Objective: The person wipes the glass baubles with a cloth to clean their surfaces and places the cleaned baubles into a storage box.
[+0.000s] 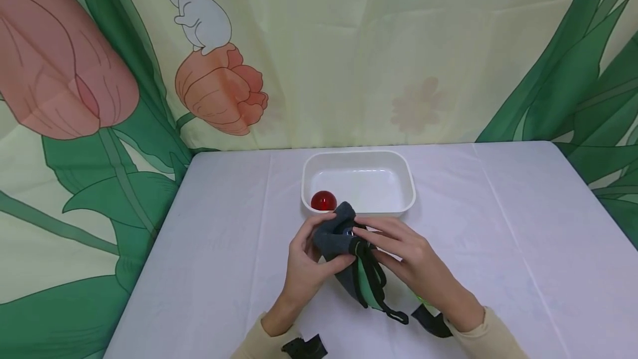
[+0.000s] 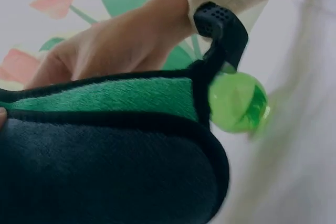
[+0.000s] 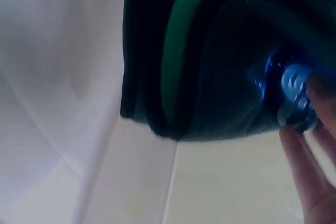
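Observation:
My left hand [image 1: 311, 265] holds a dark blue-grey cloth pouch [image 1: 332, 239] with green sides and black trim, thumb on the near side and fingers behind. A black strap with a looped end hangs from it. In the right wrist view, a shiny blue see-through ball [image 3: 298, 90] shows against the pouch, its outline partly hidden. Fingers of my right hand [image 1: 411, 256] pinch that ball. Below my right wrist a translucent green ball [image 2: 238, 102] shows in the left wrist view; only a sliver of it appears in the head view.
Just beyond the pouch stands a white rectangular tray [image 1: 359, 155], with a red ball [image 1: 324, 200] in its near left corner. A white cloth covers the table [image 1: 219, 248]. Behind it hangs a curtain [image 1: 319, 71] printed with tulips and leaves.

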{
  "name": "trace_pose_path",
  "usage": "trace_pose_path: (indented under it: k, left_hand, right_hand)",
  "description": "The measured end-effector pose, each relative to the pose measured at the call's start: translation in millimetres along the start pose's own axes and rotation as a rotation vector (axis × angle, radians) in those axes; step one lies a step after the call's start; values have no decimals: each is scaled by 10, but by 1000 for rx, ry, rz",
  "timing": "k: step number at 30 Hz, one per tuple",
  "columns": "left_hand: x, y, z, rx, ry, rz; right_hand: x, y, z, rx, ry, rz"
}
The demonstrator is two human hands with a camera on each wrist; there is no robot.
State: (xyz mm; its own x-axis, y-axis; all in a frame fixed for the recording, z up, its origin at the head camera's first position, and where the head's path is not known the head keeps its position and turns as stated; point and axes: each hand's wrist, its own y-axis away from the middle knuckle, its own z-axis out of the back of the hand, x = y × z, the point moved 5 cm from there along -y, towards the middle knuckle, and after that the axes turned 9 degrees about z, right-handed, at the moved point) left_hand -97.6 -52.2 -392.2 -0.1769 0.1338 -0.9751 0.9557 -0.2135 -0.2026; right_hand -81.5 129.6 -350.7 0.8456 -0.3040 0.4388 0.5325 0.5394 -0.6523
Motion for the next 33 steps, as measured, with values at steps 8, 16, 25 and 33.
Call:
trace_pose_path:
  k: [8, 16, 25, 33]
  left_hand:
    - [24, 6, 9, -13, -60, -72]
    - [17, -1, 17, -5, -28, -64]
    - [-5, 24, 0, 20, -28, -116]
    - [-15, 34, -11, 20, -51, -99]
  right_hand:
    - [-78, 22, -60, -70, -152, -269]
    - [-54, 10, 1, -20, -109, -167]
    - [-7, 18, -7, 48, -46, -26]
    - [-23, 18, -21, -3, -133, -134]
